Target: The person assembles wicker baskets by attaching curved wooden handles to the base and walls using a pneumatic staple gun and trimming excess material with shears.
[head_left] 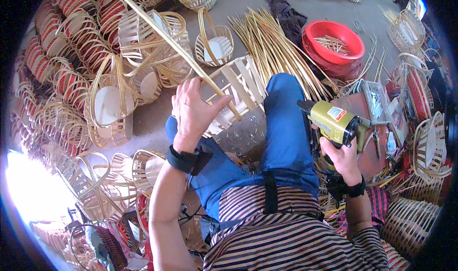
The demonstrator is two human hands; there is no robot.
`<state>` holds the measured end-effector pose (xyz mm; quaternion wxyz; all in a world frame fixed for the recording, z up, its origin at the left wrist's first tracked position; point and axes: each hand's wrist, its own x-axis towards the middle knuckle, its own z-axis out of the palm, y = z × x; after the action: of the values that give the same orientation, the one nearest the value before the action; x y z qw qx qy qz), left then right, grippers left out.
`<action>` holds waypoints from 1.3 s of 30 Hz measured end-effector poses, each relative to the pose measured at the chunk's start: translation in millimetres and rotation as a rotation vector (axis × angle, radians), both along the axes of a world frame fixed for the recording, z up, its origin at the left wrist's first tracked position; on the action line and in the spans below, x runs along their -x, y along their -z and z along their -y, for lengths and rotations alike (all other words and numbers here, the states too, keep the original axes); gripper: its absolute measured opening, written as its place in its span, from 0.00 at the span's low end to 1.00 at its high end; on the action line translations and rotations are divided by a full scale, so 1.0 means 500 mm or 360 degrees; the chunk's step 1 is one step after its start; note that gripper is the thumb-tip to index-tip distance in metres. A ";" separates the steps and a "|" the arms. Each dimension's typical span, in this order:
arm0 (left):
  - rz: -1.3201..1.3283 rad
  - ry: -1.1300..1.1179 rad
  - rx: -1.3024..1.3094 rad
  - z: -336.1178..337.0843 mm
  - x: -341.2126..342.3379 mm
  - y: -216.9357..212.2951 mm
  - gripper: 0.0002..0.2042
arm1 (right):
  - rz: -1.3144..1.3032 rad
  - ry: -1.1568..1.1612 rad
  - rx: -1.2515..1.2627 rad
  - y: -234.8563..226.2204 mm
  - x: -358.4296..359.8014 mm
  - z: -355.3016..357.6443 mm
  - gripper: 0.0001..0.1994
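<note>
My left hand (pixel 194 109) is closed on a long pale cane pole (pixel 162 32), thumb stretched along its near end. The pole slants up to the far left. Right behind that hand, a slatted wooden basket (pixel 241 85) lies tilted between my knees, its rim touching or just under the pole's end; I cannot tell which. In my right hand (pixel 339 159) is an olive-green power tool (pixel 334 123) with a dark pointed nose facing left, held above my right thigh. My fingers around its grip are partly hidden.
Stacked handled baskets (pixel 71 70) crowd the left side. Ahead lie a bundle of thin canes (pixel 272 46) and a red basin (pixel 334 41) holding short sticks. On the right are a grey tray (pixel 377 101) of small parts, a brown board (pixel 369 151) and more baskets (pixel 429 144).
</note>
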<state>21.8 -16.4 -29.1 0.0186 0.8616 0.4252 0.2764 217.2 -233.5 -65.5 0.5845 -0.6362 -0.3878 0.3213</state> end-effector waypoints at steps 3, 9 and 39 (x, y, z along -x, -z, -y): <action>-0.0063 -0.0044 -0.0063 0.002 -0.012 0.022 0.28 | -0.0020 -0.0048 -0.0124 -0.002 -0.005 -0.023 0.14; -0.0163 0.0002 -0.0003 0.018 -0.023 0.031 0.38 | -0.0116 -0.0165 -0.0223 -0.026 0.004 -0.062 0.14; 0.0308 0.0046 0.0105 0.098 -0.026 0.023 0.43 | 0.0408 -0.0771 -0.0229 -0.087 0.041 -0.163 0.14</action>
<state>34.7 -65.7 -40.5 0.0919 0.8358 0.4179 0.3440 196.9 -152.0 -22.1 0.4804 -0.5173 -0.6211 0.3402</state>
